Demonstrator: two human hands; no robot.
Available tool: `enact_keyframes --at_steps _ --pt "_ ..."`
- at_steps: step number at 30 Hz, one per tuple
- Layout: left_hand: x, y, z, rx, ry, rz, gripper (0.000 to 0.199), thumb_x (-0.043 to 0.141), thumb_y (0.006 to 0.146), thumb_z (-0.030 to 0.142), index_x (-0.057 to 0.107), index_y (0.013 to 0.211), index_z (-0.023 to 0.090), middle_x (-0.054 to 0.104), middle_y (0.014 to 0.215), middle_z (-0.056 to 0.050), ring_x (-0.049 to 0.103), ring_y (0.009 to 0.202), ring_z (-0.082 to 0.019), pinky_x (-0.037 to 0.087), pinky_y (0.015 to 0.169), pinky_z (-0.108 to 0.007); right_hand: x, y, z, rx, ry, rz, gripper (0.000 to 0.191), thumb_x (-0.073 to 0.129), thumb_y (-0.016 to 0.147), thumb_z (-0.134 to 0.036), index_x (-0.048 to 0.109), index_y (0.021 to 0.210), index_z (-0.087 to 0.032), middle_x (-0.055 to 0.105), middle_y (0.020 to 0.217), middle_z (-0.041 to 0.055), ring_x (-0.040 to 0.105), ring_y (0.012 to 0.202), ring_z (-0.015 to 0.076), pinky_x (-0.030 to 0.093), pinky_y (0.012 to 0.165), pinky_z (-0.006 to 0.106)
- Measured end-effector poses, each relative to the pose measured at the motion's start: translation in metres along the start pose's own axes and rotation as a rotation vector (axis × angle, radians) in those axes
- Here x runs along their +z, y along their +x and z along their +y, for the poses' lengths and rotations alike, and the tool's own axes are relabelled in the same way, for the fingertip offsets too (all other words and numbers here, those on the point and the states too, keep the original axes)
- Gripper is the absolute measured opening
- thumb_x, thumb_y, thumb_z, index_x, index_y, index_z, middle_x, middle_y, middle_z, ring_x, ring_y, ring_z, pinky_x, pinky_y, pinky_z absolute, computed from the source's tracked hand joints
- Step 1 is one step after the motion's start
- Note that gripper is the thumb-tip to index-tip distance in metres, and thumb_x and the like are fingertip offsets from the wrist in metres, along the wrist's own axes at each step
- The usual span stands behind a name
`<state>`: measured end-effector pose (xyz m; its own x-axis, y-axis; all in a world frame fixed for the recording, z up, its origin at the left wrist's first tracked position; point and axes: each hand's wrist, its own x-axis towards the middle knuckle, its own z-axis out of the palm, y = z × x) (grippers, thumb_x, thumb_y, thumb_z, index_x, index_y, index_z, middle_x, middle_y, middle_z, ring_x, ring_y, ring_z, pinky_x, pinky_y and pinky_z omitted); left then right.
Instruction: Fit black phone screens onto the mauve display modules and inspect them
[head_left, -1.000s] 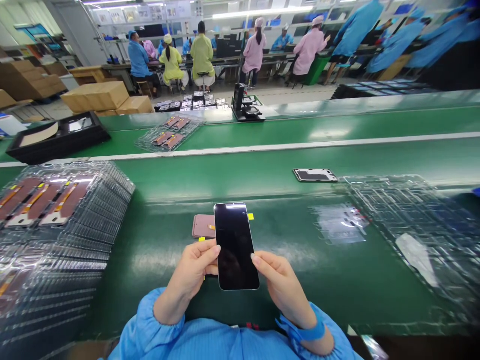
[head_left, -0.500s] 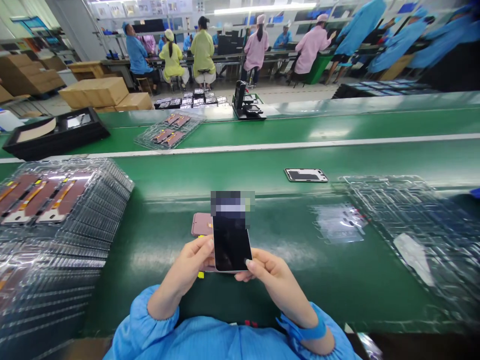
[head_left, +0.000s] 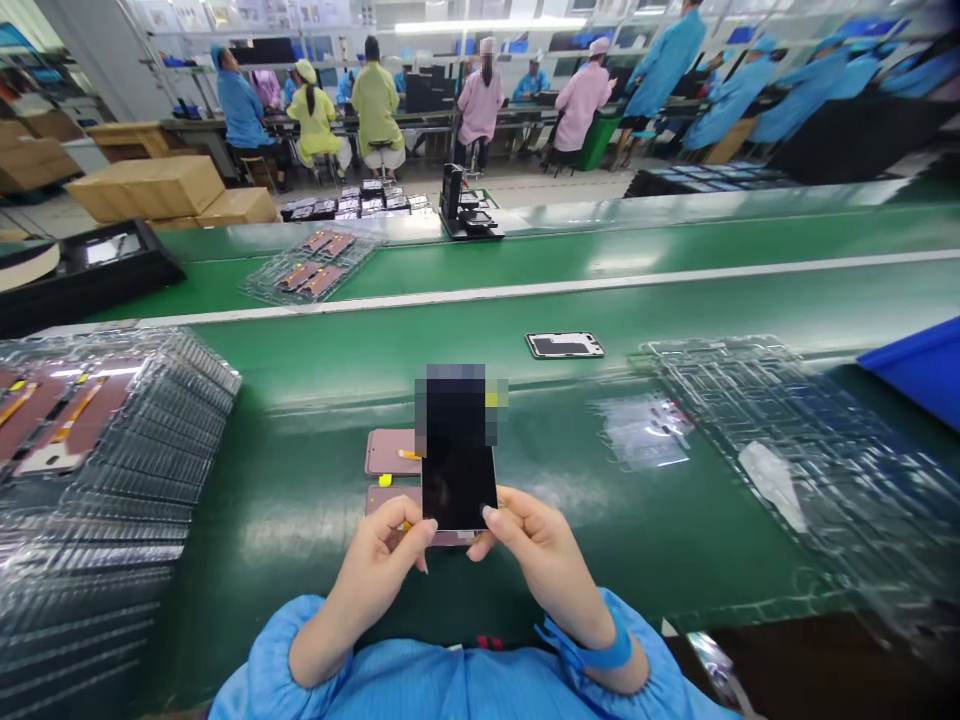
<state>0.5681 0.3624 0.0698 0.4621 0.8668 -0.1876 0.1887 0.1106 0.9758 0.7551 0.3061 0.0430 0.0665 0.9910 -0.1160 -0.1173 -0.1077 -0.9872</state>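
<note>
A dark phone screen (head_left: pixel 459 480) with a thin pale edge is held up before me, its glossy side toward me; its top part is pixelated. My left hand (head_left: pixel 390 545) pinches its lower left corner between thumb and fingers. At the lower right corner, my right hand (head_left: pixel 529 535) grips it the same way, thumb on the front. Behind it on the green bench lie pinkish-brown screen panels, one upper panel (head_left: pixel 386 452) and one lower panel (head_left: pixel 382 497), both partly hidden. A yellow tab (head_left: pixel 385 481) shows between them.
Stacked clear trays (head_left: pixel 195 400) with brown panels rise at left. Clear trays (head_left: pixel 742 400) and thin plastic films (head_left: pixel 646 432) lie at right, near a blue bin (head_left: pixel 919 370). A phone housing (head_left: pixel 565 345) rests ahead. Beyond stand a tray of panels (head_left: pixel 315 265) and a black fixture (head_left: pixel 469 205).
My left hand has slid from the screen's left side to its lower left corner, thumb now on the front. The view has turned slightly right, showing more of the blue bin.
</note>
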Motion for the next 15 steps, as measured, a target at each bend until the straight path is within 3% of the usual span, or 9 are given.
enact_keyframes --at_steps 3,7,10,15 --pt "-0.001 -0.001 -0.001 0.006 -0.019 -0.004 0.044 0.059 0.084 0.056 0.05 0.06 0.02 0.051 0.058 0.002 0.049 0.058 -0.014 0.04 0.061 -0.026 0.001 -0.002 0.0 -0.024 0.01 0.011 0.043 0.056 0.094 -0.051 0.066 0.118 -0.016 0.075 0.067 0.0036 0.073 0.068 0.0236 0.053 0.084 0.041" --pt "-0.005 0.001 -0.009 -0.008 -0.068 -0.06 0.043 0.058 0.087 0.053 0.054 0.062 0.019 0.058 0.059 0.0 0.049 0.063 -0.015 0.036 0.065 -0.027 -0.001 -0.002 0.001 -0.042 0.141 -0.013 0.041 0.052 0.096 -0.051 0.07 0.11 -0.018 0.077 0.087 0.0071 0.074 0.073 0.0233 0.058 0.074 0.038" --pt "-0.007 0.001 -0.015 -0.027 -0.131 -0.082 0.042 0.06 0.087 0.051 0.055 0.062 0.018 0.061 0.058 0.0 0.049 0.062 -0.015 0.034 0.064 -0.027 -0.001 -0.002 0.001 -0.018 0.167 -0.021 0.04 0.053 0.095 -0.052 0.072 0.104 -0.018 0.077 0.088 0.0074 0.073 0.076 0.0238 0.059 0.073 0.038" --pt "-0.01 0.002 -0.017 -0.064 -0.197 -0.102 0.039 0.064 0.086 0.049 0.058 0.064 0.017 0.061 0.061 0.0 0.054 0.061 -0.014 0.039 0.065 -0.026 -0.001 0.001 -0.003 -0.001 0.139 -0.041 0.039 0.056 0.094 -0.051 0.071 0.112 -0.021 0.076 0.096 0.0069 0.073 0.078 0.0227 0.06 0.076 0.038"
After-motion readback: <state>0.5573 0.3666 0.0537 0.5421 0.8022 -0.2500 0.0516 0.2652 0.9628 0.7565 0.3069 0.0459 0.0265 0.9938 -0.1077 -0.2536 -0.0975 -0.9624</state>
